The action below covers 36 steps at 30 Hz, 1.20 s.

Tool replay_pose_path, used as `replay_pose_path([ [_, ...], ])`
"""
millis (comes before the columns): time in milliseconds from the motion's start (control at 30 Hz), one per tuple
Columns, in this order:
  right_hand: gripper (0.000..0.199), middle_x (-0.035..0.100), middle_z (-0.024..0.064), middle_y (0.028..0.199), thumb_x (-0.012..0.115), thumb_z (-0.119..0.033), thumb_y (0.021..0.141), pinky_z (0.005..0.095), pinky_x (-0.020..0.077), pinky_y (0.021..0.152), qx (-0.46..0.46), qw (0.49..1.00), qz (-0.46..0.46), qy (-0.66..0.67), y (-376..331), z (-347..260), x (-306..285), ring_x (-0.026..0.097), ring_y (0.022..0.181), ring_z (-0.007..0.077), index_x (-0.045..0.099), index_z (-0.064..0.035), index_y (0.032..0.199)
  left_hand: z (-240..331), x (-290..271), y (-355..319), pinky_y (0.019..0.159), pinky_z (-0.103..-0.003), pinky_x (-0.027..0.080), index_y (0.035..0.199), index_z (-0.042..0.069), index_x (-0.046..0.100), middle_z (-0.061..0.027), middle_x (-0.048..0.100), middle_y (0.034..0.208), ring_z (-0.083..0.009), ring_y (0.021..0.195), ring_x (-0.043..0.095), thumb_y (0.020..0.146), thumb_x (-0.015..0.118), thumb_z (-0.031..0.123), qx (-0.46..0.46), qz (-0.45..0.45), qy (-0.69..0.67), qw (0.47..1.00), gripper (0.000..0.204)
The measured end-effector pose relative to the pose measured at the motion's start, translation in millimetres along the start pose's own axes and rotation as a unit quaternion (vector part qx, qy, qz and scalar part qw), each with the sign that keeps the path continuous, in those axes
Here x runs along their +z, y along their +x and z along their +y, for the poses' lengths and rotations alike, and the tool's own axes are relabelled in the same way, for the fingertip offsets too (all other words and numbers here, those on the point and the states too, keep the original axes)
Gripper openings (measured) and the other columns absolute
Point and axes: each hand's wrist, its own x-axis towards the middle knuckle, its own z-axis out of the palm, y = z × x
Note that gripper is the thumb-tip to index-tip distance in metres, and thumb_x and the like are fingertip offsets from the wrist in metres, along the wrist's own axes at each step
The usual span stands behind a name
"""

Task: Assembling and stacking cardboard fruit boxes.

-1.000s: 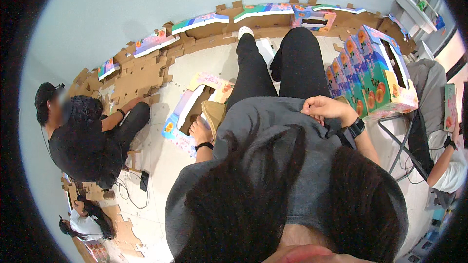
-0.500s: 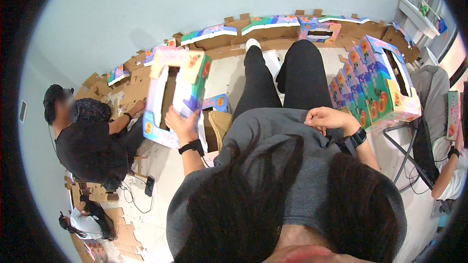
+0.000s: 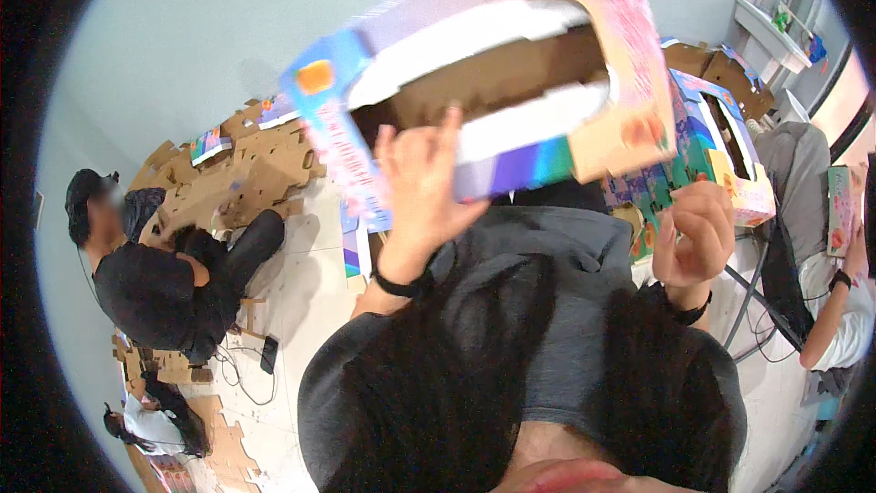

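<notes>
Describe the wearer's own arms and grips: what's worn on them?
The left grip and right grip are ungloved. The left wristband and right wristband are black. The dark grey sleeves end above the wrists, leaving forearm bare.

Carton (image 3: 502, 59) banded in purple, blue and green, patterned with orange fruit (image 3: 644, 131), lettered pink, flaps (image 3: 538, 119) coloured white, shirt (image 3: 575, 319) coloured dark grey.

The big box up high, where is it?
In the head view, the big box is at the upper middle, gripped at its opening by the left hand, in front of the pale wall.
</notes>
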Motion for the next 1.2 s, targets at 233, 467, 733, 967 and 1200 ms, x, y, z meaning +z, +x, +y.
replay_pose_path([
  [233,0.022,0.062,0.0122,0.088,0.077,-0.016,0.077,0.0408,0.0461,0.073,0.117,0.978,-0.175,0.005,-31.0,36.0,54.8,0.059,0.083,0.0334,0.062,-0.0029,0.087,35.5,87.5,-0.6,0.111,-0.053,0.029,0.145,0.005,0.041,-0.0171,0.051,0.114,-0.0380,0.118,0.046,0.051,0.087,0.034,0.110,-0.106,-0.164,0.975,0.109],
  [467,0.033,0.062,0.0153,0.095,0.072,-0.028,0.082,0.0450,0.0442,0.079,0.167,0.939,-0.292,-0.067,-56.4,57.5,76.1,0.058,0.091,0.0354,0.064,-0.0025,0.100,30.8,87.3,1.8,0.101,-0.048,0.035,0.133,0.002,0.053,-0.0158,0.053,0.110,-0.0351,0.110,0.050,0.062,0.080,0.061,0.119,-0.088,-0.181,0.972,0.096],
  [733,0.029,0.061,0.0093,0.084,0.075,-0.033,0.080,0.0430,0.0464,0.074,0.155,0.947,-0.279,-0.050,-61.8,67.6,77.7,0.060,0.084,0.0303,0.067,-0.0068,0.091,38.5,92.1,3.6,0.094,-0.046,0.037,0.120,0.003,0.059,-0.0169,0.056,0.107,-0.0354,0.105,0.052,0.085,0.066,0.054,0.062,-0.105,-0.161,0.979,0.063],
  [967,0.029,0.064,0.0099,0.084,0.075,-0.031,0.079,0.0428,0.0470,0.074,0.157,0.948,-0.276,-0.016,-64.5,69.4,70.5,0.061,0.083,0.0306,0.070,-0.0062,0.093,48.1,78.1,3.1,0.086,-0.043,0.039,0.110,0.003,0.061,-0.0148,0.058,0.100,-0.0328,0.097,0.054,0.083,0.067,0.057,0.061,-0.161,-0.129,0.977,0.061],
  [1200,0.018,0.068,0.0111,0.089,0.076,-0.014,0.076,0.0410,0.0489,0.071,0.122,0.975,-0.183,0.019,-58.1,64.2,72.1,0.064,0.083,0.0310,0.070,-0.0057,0.090,54.0,76.1,-0.1,0.084,-0.042,0.038,0.107,0.003,0.062,-0.0145,0.059,0.097,-0.0321,0.094,0.054,0.082,0.069,0.057,0.039,-0.139,-0.134,0.980,0.060],
])
